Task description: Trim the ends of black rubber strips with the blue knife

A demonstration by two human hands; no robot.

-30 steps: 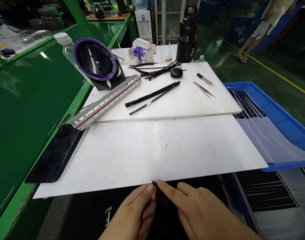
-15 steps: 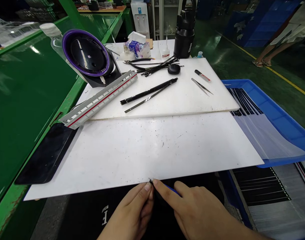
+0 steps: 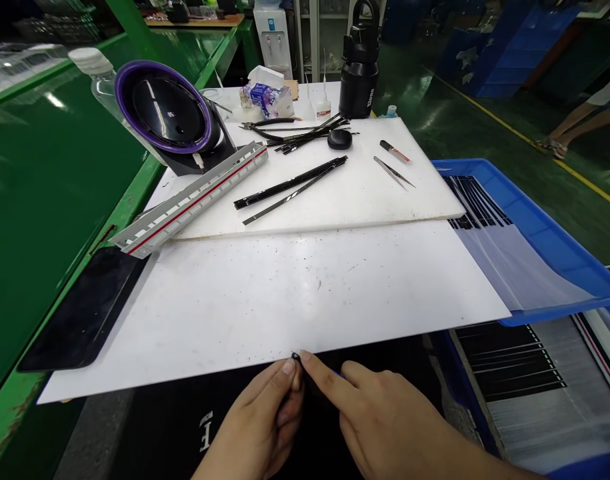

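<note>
My left hand (image 3: pixel 267 413) is closed at the front edge of the white board, thumb and forefinger pinching a small black piece (image 3: pixel 295 357). Most of that piece is hidden by the fingers. Beside it, my right hand (image 3: pixel 369 407) has its index finger stretched to the black piece's tip, with the other fingers curled underneath. It grips a slim blue-handled tool, now almost wholly hidden beneath the hand; its exact kind cannot be made out. Small dark crumbs are scattered on the white board (image 3: pixel 265 293) just beyond both hands.
On a white foam slab (image 3: pixel 385 193) lie black strips (image 3: pixel 289 183), tweezers (image 3: pixel 393 172) and pliers (image 3: pixel 269 123). A purple-rimmed fan (image 3: pixel 165 110), grey slotted rail (image 3: pixel 195 200) and dark tablet (image 3: pixel 82 310) stand left. A blue tray (image 3: pixel 549 260) with strips is right. A person's legs show far right.
The view has shifted slightly, so the table things sit a little further left. The tool's blue handle, visible before behind my right index finger, is now hidden. My hands keep nearly the same pose.
</note>
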